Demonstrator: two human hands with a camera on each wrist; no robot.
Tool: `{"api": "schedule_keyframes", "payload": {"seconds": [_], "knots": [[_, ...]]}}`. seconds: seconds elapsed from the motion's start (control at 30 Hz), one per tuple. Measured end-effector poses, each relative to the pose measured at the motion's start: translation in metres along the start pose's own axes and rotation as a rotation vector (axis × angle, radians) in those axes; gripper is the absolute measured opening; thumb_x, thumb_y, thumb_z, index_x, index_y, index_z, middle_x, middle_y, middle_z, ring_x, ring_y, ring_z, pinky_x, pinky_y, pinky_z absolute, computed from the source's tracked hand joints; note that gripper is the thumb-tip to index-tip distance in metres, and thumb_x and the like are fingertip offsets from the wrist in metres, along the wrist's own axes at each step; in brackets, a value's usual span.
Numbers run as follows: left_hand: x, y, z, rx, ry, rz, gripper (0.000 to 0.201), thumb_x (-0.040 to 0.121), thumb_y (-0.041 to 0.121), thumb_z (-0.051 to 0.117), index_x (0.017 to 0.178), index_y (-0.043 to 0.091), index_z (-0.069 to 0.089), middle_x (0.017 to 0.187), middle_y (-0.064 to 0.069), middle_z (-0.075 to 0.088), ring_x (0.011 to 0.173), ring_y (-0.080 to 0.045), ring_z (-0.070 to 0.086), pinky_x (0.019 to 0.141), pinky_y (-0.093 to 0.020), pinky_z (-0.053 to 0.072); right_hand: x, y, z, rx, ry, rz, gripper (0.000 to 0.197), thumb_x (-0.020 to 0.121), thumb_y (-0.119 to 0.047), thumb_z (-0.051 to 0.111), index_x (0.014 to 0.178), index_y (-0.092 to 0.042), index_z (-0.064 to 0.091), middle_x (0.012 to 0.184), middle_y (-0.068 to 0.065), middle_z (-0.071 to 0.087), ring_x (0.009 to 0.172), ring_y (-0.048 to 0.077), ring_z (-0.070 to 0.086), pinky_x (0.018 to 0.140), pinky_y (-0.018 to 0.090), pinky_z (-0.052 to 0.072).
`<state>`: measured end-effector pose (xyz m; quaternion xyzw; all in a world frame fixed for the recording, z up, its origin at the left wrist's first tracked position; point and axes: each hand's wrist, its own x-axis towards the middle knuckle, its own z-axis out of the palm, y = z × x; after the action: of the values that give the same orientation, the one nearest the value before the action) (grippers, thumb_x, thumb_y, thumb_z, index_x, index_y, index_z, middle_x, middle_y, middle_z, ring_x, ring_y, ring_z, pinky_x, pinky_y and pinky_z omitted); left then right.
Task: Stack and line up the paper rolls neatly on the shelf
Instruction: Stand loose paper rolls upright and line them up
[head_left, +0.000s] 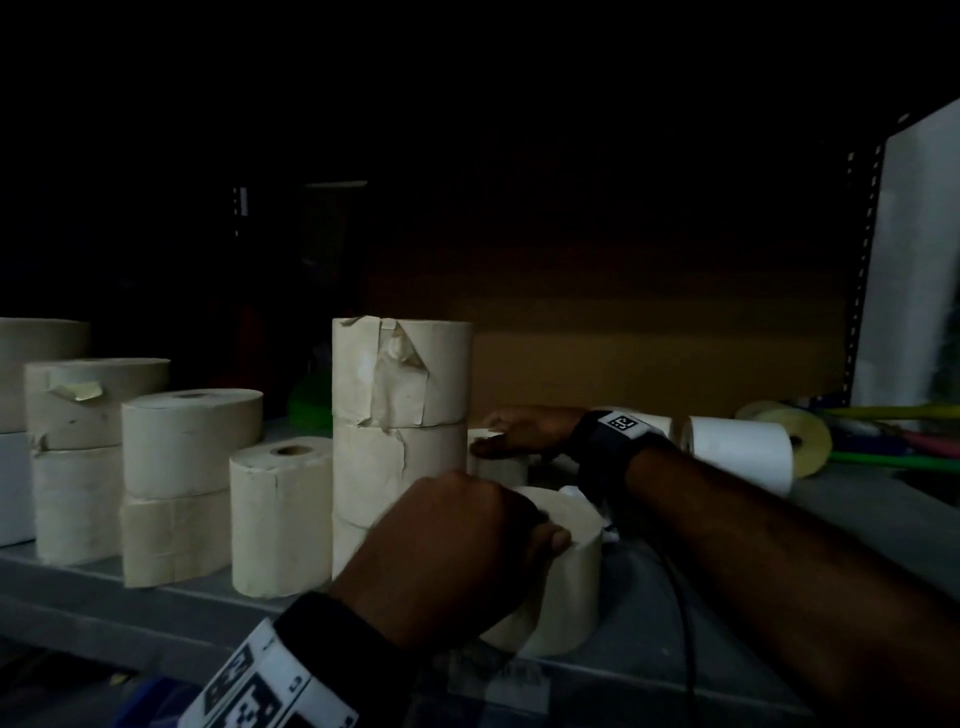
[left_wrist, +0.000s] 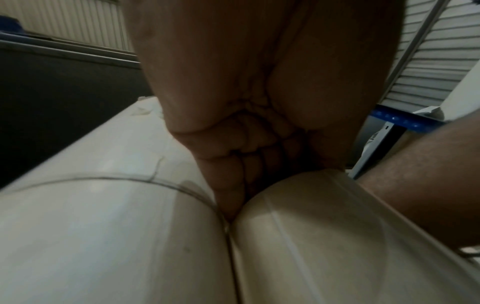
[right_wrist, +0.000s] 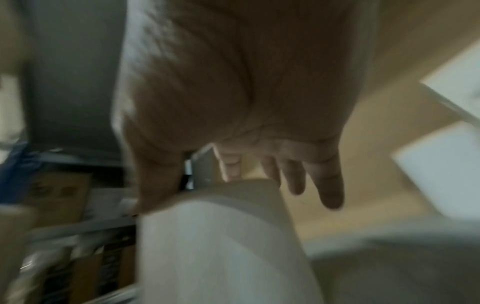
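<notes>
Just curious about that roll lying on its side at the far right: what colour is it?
Pale yellow roll, seen best in the head view.

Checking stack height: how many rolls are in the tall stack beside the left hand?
3: top roll, middle roll under it, bottom roll mostly hidden behind the left hand.
</notes>
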<state>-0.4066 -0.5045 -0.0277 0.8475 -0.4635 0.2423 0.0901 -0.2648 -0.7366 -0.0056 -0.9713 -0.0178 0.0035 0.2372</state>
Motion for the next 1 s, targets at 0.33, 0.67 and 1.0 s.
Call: {"api": "schedule_keyframes", "payload": {"seconds": [0.33,0.67,1.0], "knots": [[0.000,-0.001,-0.003,-0.034,0.015,0.018,0.040,0.091,0.062,0.044,0.112,0.037,0.068,0.101,0.012,0.072,0.089,-0.004,0.066,0.078,-0.027,0.052,-0.003,-0.011,0.005,-0.222,0.098,-0.010,0.051,0.069,-0.057,0.083,0.106,-0.031,0.059,0.119,-0.003,0.059,0.105,0.020,0.059,0.092,0.041,0.054],[0.002,-0.009,0.005,-0.043,0.066,0.055,0.045,0.090,0.065,0.043,0.107,0.032,0.069,0.096,0.007,0.072,0.084,-0.007,0.065,0.073,-0.029,0.050,-0.055,-0.025,-0.028,-0.357,-0.128,0.114,0.049,0.074,-0.029,0.083,0.116,-0.013,0.065,0.096,0.004,0.067,0.079,0.017,0.060,0.058,0.026,0.050],[-0.024,-0.014,0.012,-0.309,0.239,0.054,0.029,0.083,0.049,0.064,0.092,0.025,0.077,0.090,0.009,0.073,0.079,-0.002,0.066,0.074,-0.025,0.054,-0.093,0.004,-0.015,-0.343,0.059,0.034,0.017,0.083,-0.039,0.077,0.096,-0.031,0.070,0.085,-0.025,0.058,0.077,-0.002,0.056,0.062,0.007,0.039]]}}
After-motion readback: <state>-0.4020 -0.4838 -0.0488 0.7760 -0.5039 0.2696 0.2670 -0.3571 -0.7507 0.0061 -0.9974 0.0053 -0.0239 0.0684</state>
